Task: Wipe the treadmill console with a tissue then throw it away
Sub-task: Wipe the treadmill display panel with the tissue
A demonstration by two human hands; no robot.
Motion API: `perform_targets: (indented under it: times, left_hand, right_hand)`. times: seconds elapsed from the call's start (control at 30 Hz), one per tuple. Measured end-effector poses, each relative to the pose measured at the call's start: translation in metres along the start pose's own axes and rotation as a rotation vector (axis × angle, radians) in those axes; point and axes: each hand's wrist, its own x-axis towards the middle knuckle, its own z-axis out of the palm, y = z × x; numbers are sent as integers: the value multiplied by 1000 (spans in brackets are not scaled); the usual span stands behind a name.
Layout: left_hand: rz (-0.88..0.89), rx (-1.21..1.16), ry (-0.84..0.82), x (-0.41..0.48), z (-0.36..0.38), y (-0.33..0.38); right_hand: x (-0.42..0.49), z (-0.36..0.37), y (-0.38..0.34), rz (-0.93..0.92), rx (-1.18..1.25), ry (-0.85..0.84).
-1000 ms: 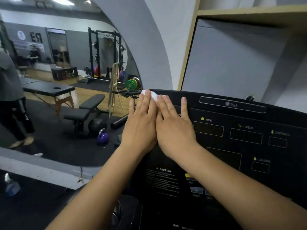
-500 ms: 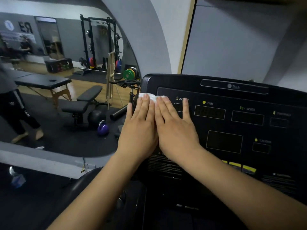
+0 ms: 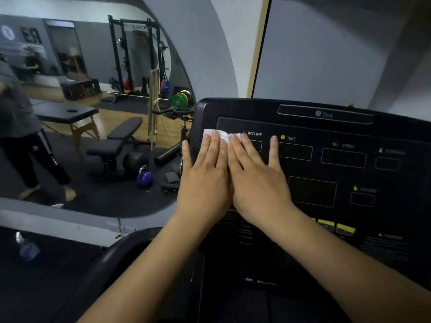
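Left hand [image 3: 205, 180]: is lying flat on the left part of the treadmill console [image 3: 326, 141], fingers straight and close together, gripping nothing, its fingertips pressing down on the tissue [image 3: 221, 134]; its outermost finger is reaching the console's left rim.
Right hand [image 3: 256, 180]: is lying flat just beside the left, the two touching along their inner sides; fingers are straight, the outermost one spreading towards the TIME label, the inner fingertips pressing on the tissue.
Tissue: white, is sitting under both sets of fingertips at the console's upper left, just left of the INCLINE label, only its top edge showing.
Console: black, its display windows showing dark.
Gym behind: a weight bench [image 3: 116, 141], a purple kettlebell [image 3: 144, 178] and a person [image 3: 30, 150] in dark trousers are standing on the dark floor.
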Motion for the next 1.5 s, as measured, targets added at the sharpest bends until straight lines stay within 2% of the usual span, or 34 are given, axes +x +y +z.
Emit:
perform_targets:
  times: [0.2,0.4,0.53,0.63,0.83,0.97,1.03,1.23,1.4,1.5]
  left_hand:
    - [70,-9,-59,-48,15,23]
    - [40,-8,-38,2,8,37]
    - [96,-47,-41,-24,15,51]
    - [125,-47,-55,-38,22,62]
    - [112,-37,-38,8,15,83]
    - [222,-60,-48,-25,21,94]
    - [256,-34,-75,-31,25,99]
    - [198,-18,-63,15,20,126]
    - [280,-59,-91,-25,28,136]
    - [300,5,-109,-23,30,143]
  right_hand:
    - [-49,32,2,-14,75,0]
    - [-22,18,36,84,-11,48]
    - [-56,37,40,81,40,84]
    - [-75,47,47,74,63,46]
    - [-51,27,73,157,-43,11]
    - [-91,43,70,166,74,32]
    - [-105,52,75,157,85,-8]
    - [-79,31,108,237,37,-12]
    - [-118,49,96,234,133,34]
    - [-122,49,102,243,121,-6]
